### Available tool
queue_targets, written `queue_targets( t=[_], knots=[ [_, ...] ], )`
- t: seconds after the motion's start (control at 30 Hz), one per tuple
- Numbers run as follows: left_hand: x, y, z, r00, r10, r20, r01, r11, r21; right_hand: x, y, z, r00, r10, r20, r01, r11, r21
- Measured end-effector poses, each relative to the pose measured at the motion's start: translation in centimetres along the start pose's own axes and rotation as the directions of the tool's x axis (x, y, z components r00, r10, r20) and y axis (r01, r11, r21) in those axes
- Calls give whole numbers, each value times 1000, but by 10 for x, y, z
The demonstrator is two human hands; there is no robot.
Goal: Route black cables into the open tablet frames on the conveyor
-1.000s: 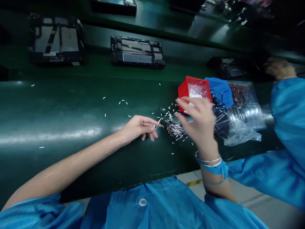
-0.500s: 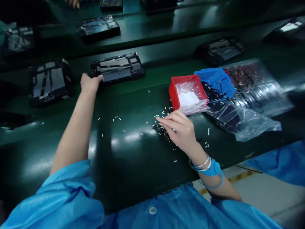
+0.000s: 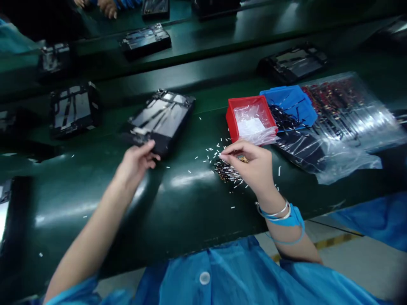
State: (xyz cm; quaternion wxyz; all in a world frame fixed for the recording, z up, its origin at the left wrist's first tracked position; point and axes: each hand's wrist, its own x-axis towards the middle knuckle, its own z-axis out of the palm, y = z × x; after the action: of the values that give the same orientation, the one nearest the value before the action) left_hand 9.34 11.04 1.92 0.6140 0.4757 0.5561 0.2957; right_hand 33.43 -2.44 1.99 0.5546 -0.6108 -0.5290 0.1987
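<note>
My left hand (image 3: 138, 163) has its thumb and curled fingers at the near corner of an open phone body in a thick black holder (image 3: 162, 118). Grey panels and dark flat cables show on its upper face, and the holder lies at a slant on the green bench. My right hand (image 3: 251, 165) pinches thumb and forefinger together above a small heap of tiny parts with white strips and brassy ends (image 3: 227, 170). Something pale shows at those fingertips, too small to name. Loose white strips lie scattered around the heap.
A red bin (image 3: 233, 120) with clear plastic and white pieces stands beyond my right hand. Beside it are a blue bin (image 3: 294, 101) of black strips and clear bags (image 3: 352, 110) of parts. More phone bodies (image 3: 71, 108) sit along the green belt; another person's hand (image 3: 108, 7) shows at the far side.
The phone body in its holder has come nearer and turned, with my left hand moving back toward me. My right hand has shifted slightly right, uncovering more of the heap.
</note>
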Motion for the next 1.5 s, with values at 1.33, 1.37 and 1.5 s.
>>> queue_targets(
  t=[1.33, 1.37, 1.5],
  knots=[
    [-98, -87, -49, 603, 629, 491, -639, 12, 769, 15, -29, 133, 785, 262, 562, -161, 962, -222],
    [-98, -86, -48, 608, 623, 492, -637, 13, 771, 18, -29, 133, 788, 253, 561, -144, 962, -231],
    [-96, -85, -46, 613, 611, 500, -630, -4, 776, 28, -24, 130, 772, 269, 575, -153, 958, -242]
  ],
)
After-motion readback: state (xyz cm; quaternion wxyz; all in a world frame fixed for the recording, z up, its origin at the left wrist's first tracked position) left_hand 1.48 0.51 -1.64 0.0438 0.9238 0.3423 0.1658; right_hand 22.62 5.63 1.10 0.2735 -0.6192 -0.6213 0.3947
